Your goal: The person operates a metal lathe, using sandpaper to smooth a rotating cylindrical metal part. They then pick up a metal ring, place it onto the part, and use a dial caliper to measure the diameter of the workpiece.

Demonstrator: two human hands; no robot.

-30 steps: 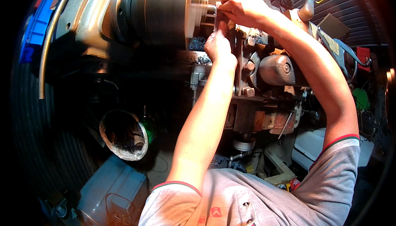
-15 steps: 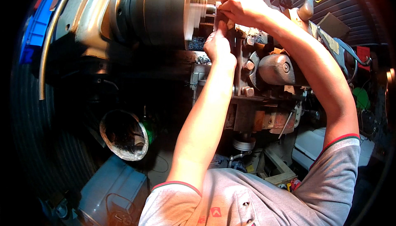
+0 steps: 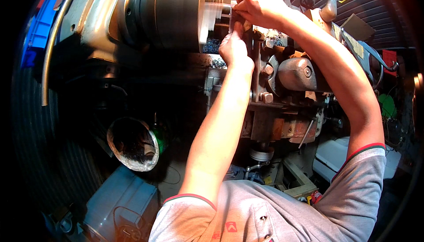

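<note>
Workshop: lathe chuck point(image 3: 176, 15), probably metal shavings point(image 3: 211, 46)

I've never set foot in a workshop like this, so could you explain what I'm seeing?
There's no robot: a camera on a person's head looks down over their own bare arms. They're working at a lathe, a metal-turning machine. Its big drum has a blurred end, so it seems to be spinning. The left hand and right hand pinch a small dark piece, mostly hidden, beside a thin rod. Metal shavings lie below.
</note>
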